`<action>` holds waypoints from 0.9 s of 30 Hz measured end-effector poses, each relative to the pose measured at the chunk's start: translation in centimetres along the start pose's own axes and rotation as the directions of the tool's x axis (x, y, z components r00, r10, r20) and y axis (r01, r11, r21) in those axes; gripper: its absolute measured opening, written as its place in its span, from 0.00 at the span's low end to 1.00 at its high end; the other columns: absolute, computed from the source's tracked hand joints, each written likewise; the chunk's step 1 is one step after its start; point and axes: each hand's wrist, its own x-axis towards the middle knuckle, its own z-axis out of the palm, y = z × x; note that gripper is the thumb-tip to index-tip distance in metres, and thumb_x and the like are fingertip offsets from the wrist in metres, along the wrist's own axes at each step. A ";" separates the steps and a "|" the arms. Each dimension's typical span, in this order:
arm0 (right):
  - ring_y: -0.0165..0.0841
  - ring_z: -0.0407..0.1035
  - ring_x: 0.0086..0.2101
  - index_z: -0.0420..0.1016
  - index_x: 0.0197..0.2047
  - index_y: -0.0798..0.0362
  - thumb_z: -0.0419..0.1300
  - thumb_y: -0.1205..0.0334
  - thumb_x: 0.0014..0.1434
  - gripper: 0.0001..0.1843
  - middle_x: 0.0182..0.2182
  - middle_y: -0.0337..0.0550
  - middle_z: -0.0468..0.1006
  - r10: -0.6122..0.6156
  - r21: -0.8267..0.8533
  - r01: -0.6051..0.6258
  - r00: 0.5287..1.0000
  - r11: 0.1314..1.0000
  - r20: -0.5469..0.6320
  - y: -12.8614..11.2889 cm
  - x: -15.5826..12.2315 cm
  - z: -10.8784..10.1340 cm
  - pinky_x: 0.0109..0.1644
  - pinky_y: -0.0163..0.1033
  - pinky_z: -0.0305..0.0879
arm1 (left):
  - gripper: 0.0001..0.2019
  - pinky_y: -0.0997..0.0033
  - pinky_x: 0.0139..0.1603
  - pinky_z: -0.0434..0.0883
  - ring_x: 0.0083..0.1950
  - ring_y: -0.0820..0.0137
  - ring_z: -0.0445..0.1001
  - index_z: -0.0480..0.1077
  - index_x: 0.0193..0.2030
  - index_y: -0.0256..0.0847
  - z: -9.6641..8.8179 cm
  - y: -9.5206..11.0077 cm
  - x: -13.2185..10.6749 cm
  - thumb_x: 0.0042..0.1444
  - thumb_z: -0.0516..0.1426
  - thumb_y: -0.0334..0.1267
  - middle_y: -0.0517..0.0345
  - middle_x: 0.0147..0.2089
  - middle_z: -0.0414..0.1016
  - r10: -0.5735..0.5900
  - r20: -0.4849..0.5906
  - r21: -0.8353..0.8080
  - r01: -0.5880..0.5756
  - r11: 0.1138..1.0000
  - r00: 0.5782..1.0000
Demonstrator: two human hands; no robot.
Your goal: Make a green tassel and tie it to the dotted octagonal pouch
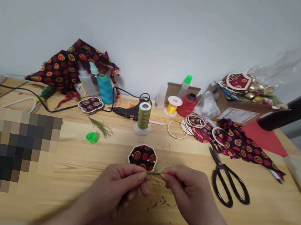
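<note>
A short stretch of olive-green thread [154, 173] runs level between my two hands, looking like several strands together. My left hand [123, 183] pinches one end between thumb and forefinger, its other fingers curled below. At the other end, my right hand [191, 189] holds the thread in a closed pinch. Just beyond them lies an octagonal wood-rimmed piece [142, 157] covered in dark patterned fabric, its near edge partly hidden by my left hand. A spool of olive thread [144, 117] stands upright behind it. Dark scraps [160, 203] are scattered under my hands.
Black-handled scissors [225, 176] lie open at right. A green cap [92, 137] and a tasselled fabric piece [90, 105] are at left. Behind stand a glue gun [127, 111], a blue spool [105, 89], a red spool [189, 105], wooden hoops [177, 129] and a filled carton [234, 113].
</note>
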 end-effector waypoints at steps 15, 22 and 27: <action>0.22 0.52 0.16 0.74 0.19 0.56 0.63 0.57 0.50 0.14 0.14 0.35 0.67 0.382 0.648 -0.462 0.883 0.606 0.272 -0.7 0.4 2.2 0.20 0.31 0.45 | 0.08 0.69 0.52 0.62 0.54 0.59 0.69 0.81 0.25 0.36 -0.3 1.1 -0.5 0.50 0.59 0.31 0.47 0.37 0.81 0.081 0.165 -0.324 -0.024 0.946 0.983; 0.20 0.50 0.15 0.74 0.22 0.57 0.65 0.52 0.50 0.16 0.13 0.33 0.66 0.361 0.721 -0.511 0.855 0.468 0.371 -1.2 0.5 3.3 0.19 0.30 0.40 | 0.09 0.66 0.56 0.63 0.52 0.60 0.73 0.81 0.27 0.36 0.3 1.2 -0.3 0.52 0.59 0.30 0.48 0.37 0.83 0.141 0.161 -0.436 -0.057 0.898 0.977; 0.21 0.49 0.16 0.73 0.18 0.56 0.64 0.57 0.50 0.15 0.13 0.31 0.63 0.345 0.739 -0.420 0.900 0.527 0.266 -1.4 0.8 3.9 0.21 0.31 0.43 | 0.11 0.70 0.53 0.68 0.48 0.63 0.76 0.81 0.31 0.32 0.7 1.5 -0.1 0.56 0.56 0.30 0.46 0.38 0.83 0.053 0.057 -0.507 -0.017 0.862 0.997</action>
